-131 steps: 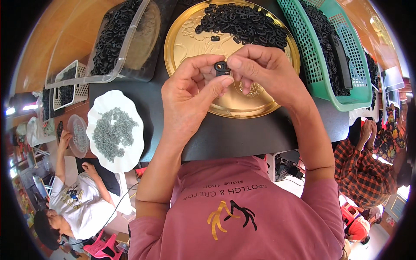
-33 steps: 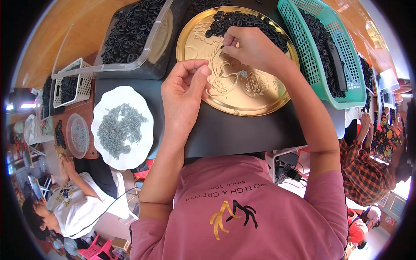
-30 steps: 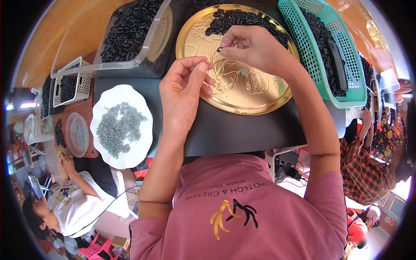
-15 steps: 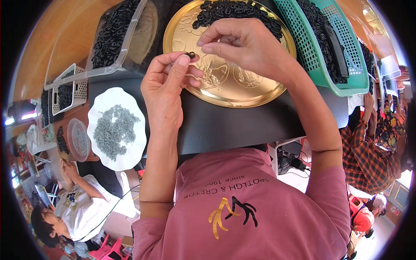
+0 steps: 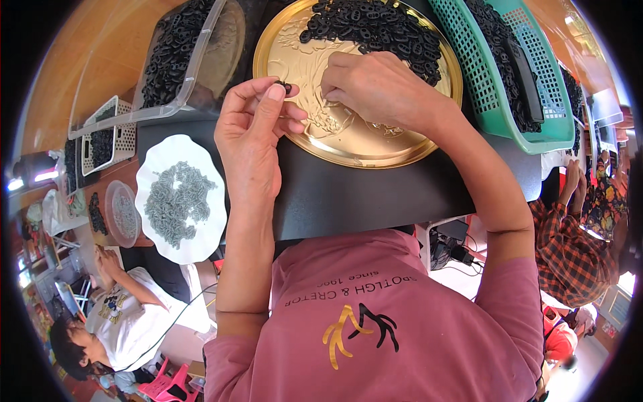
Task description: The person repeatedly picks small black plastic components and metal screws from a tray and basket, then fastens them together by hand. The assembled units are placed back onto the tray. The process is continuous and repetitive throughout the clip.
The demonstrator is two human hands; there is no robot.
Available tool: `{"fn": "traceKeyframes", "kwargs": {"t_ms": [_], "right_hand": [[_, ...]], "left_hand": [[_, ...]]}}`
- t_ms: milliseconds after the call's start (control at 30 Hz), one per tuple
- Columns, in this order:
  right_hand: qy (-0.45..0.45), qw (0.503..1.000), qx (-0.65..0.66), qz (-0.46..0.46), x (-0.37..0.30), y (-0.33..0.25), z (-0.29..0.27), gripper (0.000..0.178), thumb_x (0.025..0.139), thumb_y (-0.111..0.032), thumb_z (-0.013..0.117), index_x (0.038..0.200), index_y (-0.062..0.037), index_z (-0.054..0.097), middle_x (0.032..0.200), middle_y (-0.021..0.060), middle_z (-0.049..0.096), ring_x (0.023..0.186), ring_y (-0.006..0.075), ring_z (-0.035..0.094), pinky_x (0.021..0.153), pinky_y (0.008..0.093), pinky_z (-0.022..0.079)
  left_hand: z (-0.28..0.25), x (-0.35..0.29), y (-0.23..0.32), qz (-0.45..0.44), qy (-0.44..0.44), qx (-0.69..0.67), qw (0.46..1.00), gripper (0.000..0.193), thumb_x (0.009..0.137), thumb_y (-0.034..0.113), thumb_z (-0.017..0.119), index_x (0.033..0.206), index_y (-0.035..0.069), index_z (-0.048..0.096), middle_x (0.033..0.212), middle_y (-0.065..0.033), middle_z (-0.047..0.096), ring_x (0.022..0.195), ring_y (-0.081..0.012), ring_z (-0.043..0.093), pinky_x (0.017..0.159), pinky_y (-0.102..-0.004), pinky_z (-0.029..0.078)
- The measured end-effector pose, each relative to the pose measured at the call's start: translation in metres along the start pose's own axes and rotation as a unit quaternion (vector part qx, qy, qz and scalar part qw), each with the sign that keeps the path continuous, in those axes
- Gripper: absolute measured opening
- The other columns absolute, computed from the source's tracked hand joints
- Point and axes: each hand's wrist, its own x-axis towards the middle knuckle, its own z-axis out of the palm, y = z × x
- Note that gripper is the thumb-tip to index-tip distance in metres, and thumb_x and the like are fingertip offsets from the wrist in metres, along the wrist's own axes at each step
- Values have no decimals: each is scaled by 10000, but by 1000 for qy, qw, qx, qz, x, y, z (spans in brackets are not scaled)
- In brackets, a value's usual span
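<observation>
My left hand (image 5: 254, 134) is raised at the near left rim of the round gold tray (image 5: 365, 158). Its thumb and forefinger pinch a small black plastic piece (image 5: 286, 88), while the other fingers curl loosely. Over the middle of the tray is my right hand (image 5: 375, 87), its fingers bent inward and pointing left; whatever they hold, if anything, is hidden. Beyond it, a heap of small black oval pieces with holes (image 5: 375, 27) covers the tray's far side. Left of my left forearm, a white scalloped plate (image 5: 182, 253) bears many tiny grey coil-like pieces (image 5: 177, 201).
A green perforated basket (image 5: 495, 100) of black pieces stands right of the tray. On the left are a clear plastic bin (image 5: 201, 60), a white basket (image 5: 124, 141) and a small clear tub (image 5: 122, 214). Other people sit at both sides; the dark table edge (image 5: 362, 224) runs before me.
My right hand has come down lower over the tray, and its fingers have curled in. My left hand has shifted slightly left, still pinching the small black piece.
</observation>
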Motion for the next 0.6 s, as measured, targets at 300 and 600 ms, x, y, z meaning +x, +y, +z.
{"fn": "traceKeyframes", "kwargs": {"t_ms": [300, 600], "right_hand": [[65, 996, 23, 62, -2, 11, 2, 148, 856, -165, 590, 872, -17, 581, 873, 116, 599, 779, 323, 606, 690, 402, 482], [14, 996, 69, 48, -26, -4, -16, 163, 820, -171, 608, 797, -11, 627, 819, 133, 620, 762, 330, 618, 687, 430, 485]], "left_hand": [[0, 0, -2, -3, -9, 17, 1000, 195, 892, 66, 626, 1061, -11, 568, 902, -138, 658, 683, -133, 626, 591, -236, 501], [0, -1, -1, -12, -10, 23, 1000, 197, 886, 72, 637, 1060, -1, 581, 919, -135, 659, 685, -122, 616, 587, -227, 491]]}}
